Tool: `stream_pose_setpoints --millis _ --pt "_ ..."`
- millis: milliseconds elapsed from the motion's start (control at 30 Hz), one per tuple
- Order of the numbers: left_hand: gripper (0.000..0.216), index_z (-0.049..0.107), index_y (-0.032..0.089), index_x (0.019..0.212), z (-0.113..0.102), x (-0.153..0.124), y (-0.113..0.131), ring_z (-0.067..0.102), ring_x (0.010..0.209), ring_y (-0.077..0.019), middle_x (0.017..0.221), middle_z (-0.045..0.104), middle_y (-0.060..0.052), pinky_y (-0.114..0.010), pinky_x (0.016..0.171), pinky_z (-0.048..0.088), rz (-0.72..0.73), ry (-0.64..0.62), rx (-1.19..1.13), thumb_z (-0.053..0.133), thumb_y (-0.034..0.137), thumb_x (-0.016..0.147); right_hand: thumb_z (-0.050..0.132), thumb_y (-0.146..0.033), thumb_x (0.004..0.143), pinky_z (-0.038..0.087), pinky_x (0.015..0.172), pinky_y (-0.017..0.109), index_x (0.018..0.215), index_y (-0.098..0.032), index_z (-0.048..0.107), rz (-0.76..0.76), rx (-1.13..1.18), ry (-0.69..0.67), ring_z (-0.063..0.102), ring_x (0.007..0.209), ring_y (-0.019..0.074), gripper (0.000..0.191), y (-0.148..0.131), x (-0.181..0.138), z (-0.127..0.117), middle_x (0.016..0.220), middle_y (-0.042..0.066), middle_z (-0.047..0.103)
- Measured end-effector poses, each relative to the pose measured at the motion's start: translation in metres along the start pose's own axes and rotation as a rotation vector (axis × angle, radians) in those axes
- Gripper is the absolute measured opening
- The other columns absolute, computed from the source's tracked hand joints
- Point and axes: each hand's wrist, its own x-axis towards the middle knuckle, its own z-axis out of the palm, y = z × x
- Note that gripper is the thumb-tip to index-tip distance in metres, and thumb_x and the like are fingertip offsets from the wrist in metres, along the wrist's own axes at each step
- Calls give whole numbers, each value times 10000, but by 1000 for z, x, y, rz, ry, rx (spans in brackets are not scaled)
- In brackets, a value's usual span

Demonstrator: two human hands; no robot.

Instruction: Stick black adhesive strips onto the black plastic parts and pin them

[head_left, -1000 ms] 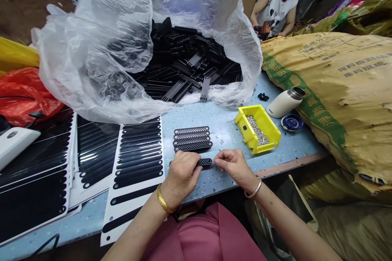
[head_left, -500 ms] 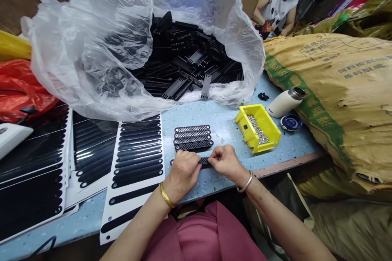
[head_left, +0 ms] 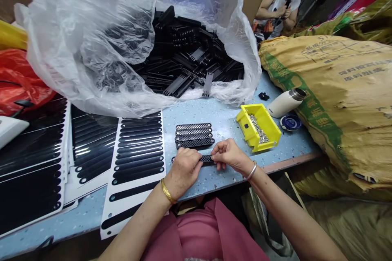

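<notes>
At the near edge of the desk we hold one black perforated strip flat on the surface; our left hand presses its left part and our right hand pinches its right end with narrow fingers. Just behind it lies a row of four similar strips. To the right stands a yellow bin with small metal parts. Along the far edge a clear plastic bag is full of black pieces.
</notes>
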Motion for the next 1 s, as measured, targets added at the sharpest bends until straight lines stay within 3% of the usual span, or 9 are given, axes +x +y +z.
stream_pose_setpoints --millis 233,500,667,767,833,1000 --pt "103 639 143 833 0 0 0 579 773 -207 786 657 -72 -368 748 427 -3 2 -3 540 142 863 801 -314 529 407 298 181 633 -127 598 4 97 -87 588 357 138 295 5 1 -6 444 -9 604" --pt "122 642 147 829 -1 1 2 598 773 -214 780 666 -82 -375 746 444 11 4 24 525 137 863 634 -130 601 301 290 135 567 -156 547 -61 -236 -7 496 296 78 97 0 6 2 348 -80 489" --pt "112 640 150 878 -4 1 6 631 816 -225 858 696 -92 -384 763 472 34 0 28 546 110 832 639 -255 648 383 317 168 649 -135 587 9 -141 -70 574 364 116 132 -7 3 -2 465 -27 585" --pt "172 637 153 966 -23 -6 9 649 939 -237 986 710 -105 -381 823 490 88 73 24 554 100 825 609 -322 708 404 348 200 765 -125 618 -41 -166 18 578 391 127 205 -6 -4 -5 509 -12 596" --pt "217 629 166 1037 -45 -16 8 648 994 -228 1037 711 -97 -366 861 492 87 165 39 560 114 838 619 -314 720 411 390 219 814 -127 642 -166 -319 118 555 409 122 211 -2 -9 -5 507 -21 576" --pt "160 675 191 967 -105 -62 -7 680 836 -213 904 738 -65 -322 774 510 -200 397 260 626 243 824 693 -234 684 433 525 248 896 -142 692 -552 -768 235 541 524 127 231 19 -16 3 628 8 614"
